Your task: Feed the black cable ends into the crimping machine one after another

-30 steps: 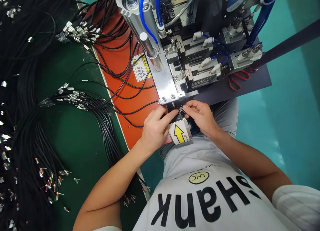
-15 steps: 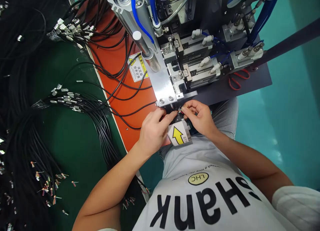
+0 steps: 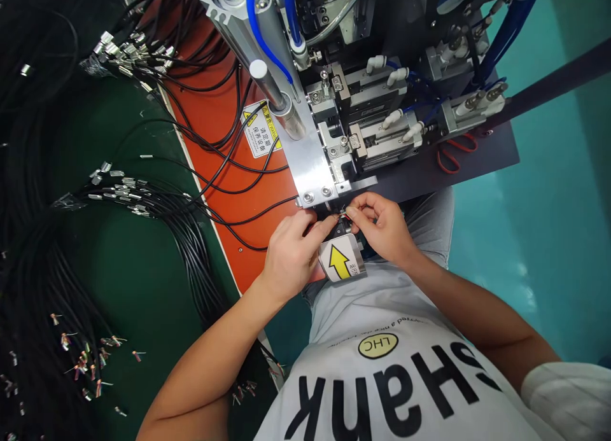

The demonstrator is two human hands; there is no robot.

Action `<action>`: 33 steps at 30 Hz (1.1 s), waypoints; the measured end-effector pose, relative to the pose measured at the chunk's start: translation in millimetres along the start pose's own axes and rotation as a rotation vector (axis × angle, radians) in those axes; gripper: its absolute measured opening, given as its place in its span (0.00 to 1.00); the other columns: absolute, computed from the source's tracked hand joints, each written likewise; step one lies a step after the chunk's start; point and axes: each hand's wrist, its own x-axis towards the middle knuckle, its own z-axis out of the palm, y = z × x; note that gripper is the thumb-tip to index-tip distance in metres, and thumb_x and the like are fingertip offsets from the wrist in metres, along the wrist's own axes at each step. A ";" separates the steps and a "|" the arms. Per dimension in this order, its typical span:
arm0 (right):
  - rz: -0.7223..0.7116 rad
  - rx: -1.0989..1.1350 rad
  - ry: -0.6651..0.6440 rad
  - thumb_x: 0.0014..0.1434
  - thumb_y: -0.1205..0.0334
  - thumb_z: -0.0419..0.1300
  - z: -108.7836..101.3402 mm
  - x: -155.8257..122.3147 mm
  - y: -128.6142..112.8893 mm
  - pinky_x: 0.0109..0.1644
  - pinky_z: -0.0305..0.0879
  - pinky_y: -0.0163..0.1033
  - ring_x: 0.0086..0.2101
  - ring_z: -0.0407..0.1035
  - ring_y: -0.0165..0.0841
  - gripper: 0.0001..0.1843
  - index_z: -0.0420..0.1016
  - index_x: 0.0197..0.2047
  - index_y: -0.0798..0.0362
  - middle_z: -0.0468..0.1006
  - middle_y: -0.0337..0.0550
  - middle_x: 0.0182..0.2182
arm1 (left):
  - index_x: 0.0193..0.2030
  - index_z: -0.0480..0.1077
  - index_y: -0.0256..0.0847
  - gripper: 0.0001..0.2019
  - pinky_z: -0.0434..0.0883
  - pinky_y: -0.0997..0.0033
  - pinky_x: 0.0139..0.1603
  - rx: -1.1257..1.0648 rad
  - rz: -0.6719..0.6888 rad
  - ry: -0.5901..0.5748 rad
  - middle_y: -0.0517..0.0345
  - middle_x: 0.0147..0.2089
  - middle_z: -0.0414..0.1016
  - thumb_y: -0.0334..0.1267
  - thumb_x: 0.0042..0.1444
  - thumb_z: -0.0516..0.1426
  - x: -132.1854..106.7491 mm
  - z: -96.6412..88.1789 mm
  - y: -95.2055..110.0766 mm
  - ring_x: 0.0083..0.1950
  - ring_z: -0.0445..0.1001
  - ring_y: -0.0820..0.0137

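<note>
My left hand point(image 3: 292, 250) is closed at the front end of the machine, thumb and index finger reaching to a small cable end point(image 3: 342, 213). A black cable point(image 3: 248, 242) runs in from the left and passes out of sight beneath this hand. From the other side, my right hand point(image 3: 382, 228) pinches thin wires at that cable end; a bit of red shows by its fingertips. Both sets of fingertips nearly meet over a small dark fixture point(image 3: 342, 226). Just below stands a guard plate point(image 3: 341, 258) with a yellow arrow. Fingers partly cover the wires.
Metal cylinders and clamps of the machine point(image 3: 305, 148) rise just beyond my hands. Red-handled scissors point(image 3: 451, 158) lie on its dark base. Bundles of black cables point(image 3: 191, 250) with metal connectors spread over the green mat point(image 3: 138, 256) and orange board point(image 3: 224, 205) at left.
The view has shifted slightly. Both hands stay at the same spot, with only tiny finger movement at the cable end.
</note>
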 end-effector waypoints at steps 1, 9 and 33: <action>0.040 0.050 -0.024 0.62 0.55 0.63 -0.6 0.8 -0.4 0.31 0.65 0.36 0.25 0.71 0.30 0.10 0.72 0.34 0.52 0.73 0.36 0.23 | 0.56 0.73 0.39 0.17 0.69 0.69 0.36 -0.002 0.006 0.003 0.51 0.37 0.68 0.28 0.65 0.48 0.2 -0.1 -0.2 0.39 0.69 0.66; 0.156 0.178 -0.089 0.59 0.53 0.66 -4.6 6.8 -3.9 0.32 0.64 0.36 0.23 0.68 0.28 0.13 0.73 0.33 0.53 0.72 0.34 0.19 | 0.56 0.72 0.38 0.18 0.69 0.69 0.37 -0.030 0.008 0.000 0.50 0.39 0.68 0.27 0.64 0.49 -0.6 0.6 -2.8 0.39 0.69 0.67; 0.026 0.063 -0.058 0.63 0.52 0.63 -2.9 0.5 -0.3 0.32 0.66 0.37 0.25 0.70 0.30 0.12 0.72 0.37 0.52 0.73 0.35 0.22 | 0.56 0.72 0.42 0.18 0.70 0.69 0.38 -0.026 -0.016 -0.006 0.50 0.39 0.68 0.30 0.66 0.47 -0.6 0.7 -2.3 0.40 0.70 0.67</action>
